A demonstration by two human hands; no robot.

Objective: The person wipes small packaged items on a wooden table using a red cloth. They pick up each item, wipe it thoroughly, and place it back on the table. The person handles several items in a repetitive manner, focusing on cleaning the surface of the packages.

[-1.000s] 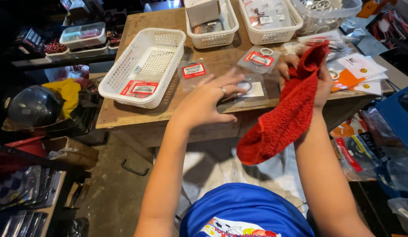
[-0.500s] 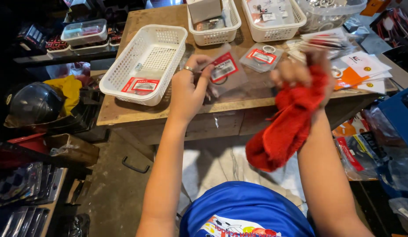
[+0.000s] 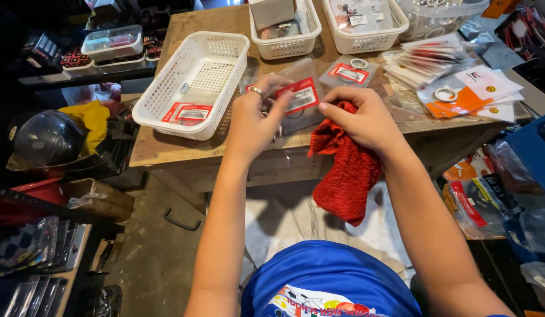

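The left hand (image 3: 254,120) has its grip pinched on a small clear plastic packet (image 3: 296,97) with a red label, fingers curled around its left edge and a ring showing on one finger; the packet is held up just above the front edge of the wooden counter (image 3: 167,147). The right hand (image 3: 366,117) has its grip pressed around a red knitted cloth (image 3: 346,176), thumb and forefinger reaching toward the packet's right side, with the cloth bunched under the palm and hanging down below the counter edge in front of the person's lap. Just behind the held packet, another clear packet (image 3: 349,71) with a red label and a small ring on it lies flat on the counter. To the left of the hands sits a white lattice basket (image 3: 225,64) holding one red-labelled packet (image 3: 187,113) in its near corner. Farther back stand two more white baskets (image 3: 284,44), side by side, with small packed goods inside. To the right, a spread stack of packets (image 3: 454,82), some white, some orange, lies fanned out near the counter's right end. Off the counter to the left, a dark helmet (image 3: 43,141) rests beside a yellow cloth (image 3: 90,117), well apart from the hands.
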